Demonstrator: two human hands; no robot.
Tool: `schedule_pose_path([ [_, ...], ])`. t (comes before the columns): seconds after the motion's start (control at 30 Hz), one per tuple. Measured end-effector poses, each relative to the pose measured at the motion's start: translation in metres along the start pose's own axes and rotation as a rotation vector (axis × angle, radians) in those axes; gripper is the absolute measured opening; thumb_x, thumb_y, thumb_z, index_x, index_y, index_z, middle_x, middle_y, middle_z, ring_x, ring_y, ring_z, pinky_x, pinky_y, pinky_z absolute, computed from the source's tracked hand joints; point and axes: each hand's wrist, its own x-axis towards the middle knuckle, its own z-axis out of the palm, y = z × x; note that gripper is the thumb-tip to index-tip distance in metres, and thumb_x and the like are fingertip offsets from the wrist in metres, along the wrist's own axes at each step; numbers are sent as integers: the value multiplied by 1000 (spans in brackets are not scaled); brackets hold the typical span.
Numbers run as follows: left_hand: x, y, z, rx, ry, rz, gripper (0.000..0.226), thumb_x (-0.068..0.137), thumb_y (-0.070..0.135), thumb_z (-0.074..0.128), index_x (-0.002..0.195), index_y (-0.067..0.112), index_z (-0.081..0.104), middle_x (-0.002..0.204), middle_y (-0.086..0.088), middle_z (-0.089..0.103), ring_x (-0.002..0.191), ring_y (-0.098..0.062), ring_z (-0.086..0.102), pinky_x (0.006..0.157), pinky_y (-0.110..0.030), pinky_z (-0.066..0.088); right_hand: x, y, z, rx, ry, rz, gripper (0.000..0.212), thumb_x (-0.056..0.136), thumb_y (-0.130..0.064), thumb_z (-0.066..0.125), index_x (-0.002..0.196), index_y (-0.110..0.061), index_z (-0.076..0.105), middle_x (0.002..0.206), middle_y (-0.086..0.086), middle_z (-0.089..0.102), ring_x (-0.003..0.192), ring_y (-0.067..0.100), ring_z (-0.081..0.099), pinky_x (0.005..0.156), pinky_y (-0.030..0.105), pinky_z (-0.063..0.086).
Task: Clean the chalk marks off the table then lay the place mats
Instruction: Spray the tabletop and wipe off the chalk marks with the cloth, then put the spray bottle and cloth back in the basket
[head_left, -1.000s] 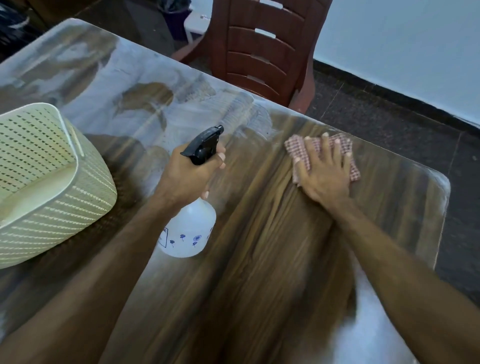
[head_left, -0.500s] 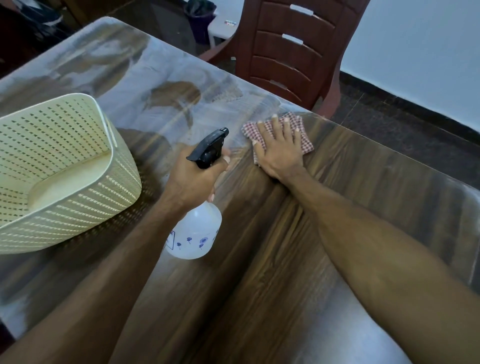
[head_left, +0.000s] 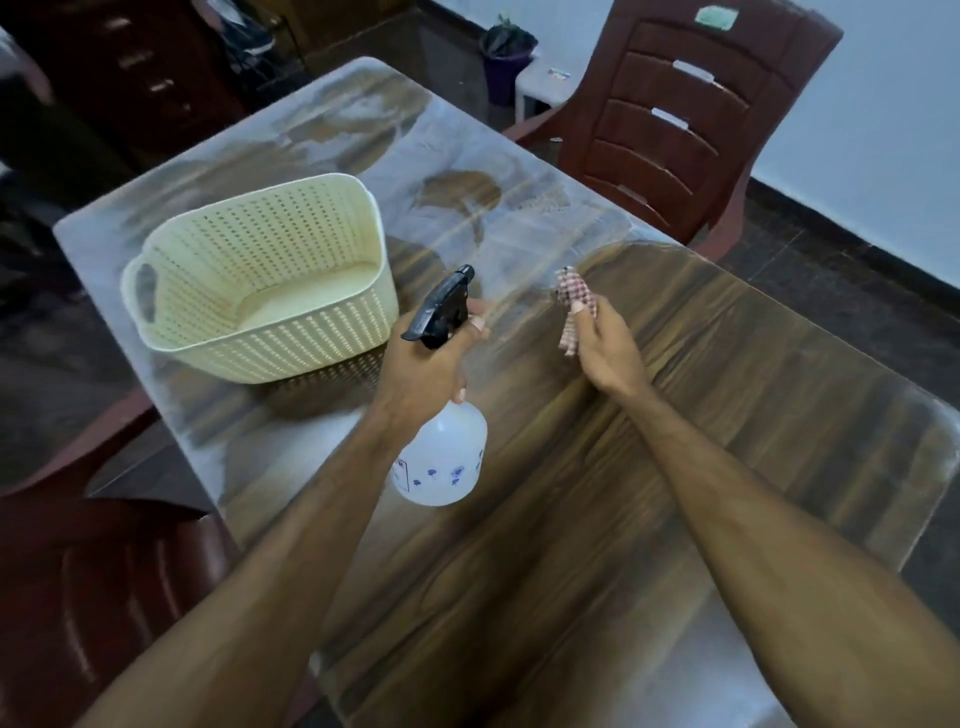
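Observation:
My left hand (head_left: 423, 364) grips the neck of a white spray bottle (head_left: 441, 457) with a black trigger head, held over the middle of the wooden table (head_left: 727, 374). My right hand (head_left: 602, 348) holds a red-checked cloth (head_left: 574, 299) bunched up, lifted off the tabletop. White chalk smears (head_left: 519, 156) cover the far half of the table. The near half shows bare dark wood grain. No place mats are visible.
A cream perforated plastic basket (head_left: 249, 306) stands on the table's left side, close to the bottle. A dark red plastic chair (head_left: 675, 114) stands at the far right edge, another chair (head_left: 93, 582) at the near left. A dark bin (head_left: 506, 57) sits on the floor beyond.
My right hand has stopped pressing the cloth flat on the table and has lifted it, bunched in the fingers. The camera has tilted up, showing more of the far table.

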Motion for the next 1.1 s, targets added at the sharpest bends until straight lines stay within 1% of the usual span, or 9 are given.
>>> schedule_pose_path([
  [0.13, -18, 13, -38, -59, 89, 28, 14, 95, 13, 61, 107, 8, 64, 86, -3, 69, 36, -20, 42, 46, -25, 42, -16, -41, 3, 229, -55, 38, 31, 106, -25, 41, 126, -10, 59, 112, 3, 65, 100, 14, 60, 80, 15, 48],
  [0.3, -23, 34, -93, -88, 184, 127, 11, 94, 14, 61, 96, 22, 69, 94, -2, 69, 53, -32, 45, 42, -24, 40, -30, -90, 19, 383, -65, 53, 24, 100, -37, 47, 107, -24, 66, 111, 3, 72, 106, 19, 68, 99, 45, 52],
  [0.5, 1, 63, -174, -47, 296, 172, 11, 97, 19, 59, 105, 14, 65, 88, 2, 68, 43, -17, 46, 44, -25, 42, -20, -181, 57, 407, -138, -16, 30, 103, -40, 43, 113, -25, 66, 112, -2, 73, 104, 12, 69, 93, 34, 54],
  [0.6, 22, 71, -210, -54, 342, 196, 6, 95, 23, 62, 99, 27, 64, 84, 5, 66, 53, -12, 53, 47, -26, 44, -4, -223, 93, 317, -160, -67, 35, 101, -48, 42, 112, -25, 66, 106, -7, 73, 98, 8, 69, 87, 33, 54],
  [0.67, 37, 70, -226, -32, 352, 190, 9, 96, 26, 61, 103, 24, 64, 88, -1, 65, 53, -6, 53, 49, -23, 46, 7, -242, 115, 252, -165, -89, 34, 99, -52, 43, 106, -28, 66, 102, -9, 72, 95, 7, 68, 87, 35, 54],
  [0.77, 63, 61, -245, -17, 372, 192, 20, 96, 28, 61, 112, 16, 64, 97, -6, 67, 58, -4, 54, 54, -18, 47, 22, -263, 153, 215, -191, -110, 38, 103, -45, 41, 120, -18, 62, 112, -1, 70, 101, 12, 67, 92, 39, 55],
  [0.93, 105, 40, -257, -52, 406, 232, 26, 95, 29, 62, 115, 13, 65, 88, 6, 69, 62, 4, 58, 62, -18, 50, 46, -269, 195, 35, -200, -126, 33, 104, -40, 42, 125, -20, 57, 104, -5, 68, 85, 5, 66, 80, 32, 58],
  [1.03, 125, 20, -255, -83, 383, 244, 24, 94, 24, 64, 114, 10, 65, 84, 10, 67, 66, 5, 60, 66, -23, 53, 57, -256, 210, -121, -161, -163, 31, 103, -33, 44, 125, -17, 58, 91, -7, 64, 63, -14, 61, 64, 9, 50],
  [1.1, 135, 4, -254, -97, 386, 230, 27, 92, 25, 67, 114, 10, 66, 87, 9, 66, 74, -1, 61, 75, -36, 55, 62, -246, 219, -163, -184, -174, 30, 104, -24, 43, 128, -10, 56, 96, 4, 64, 58, -12, 60, 59, 6, 47],
])
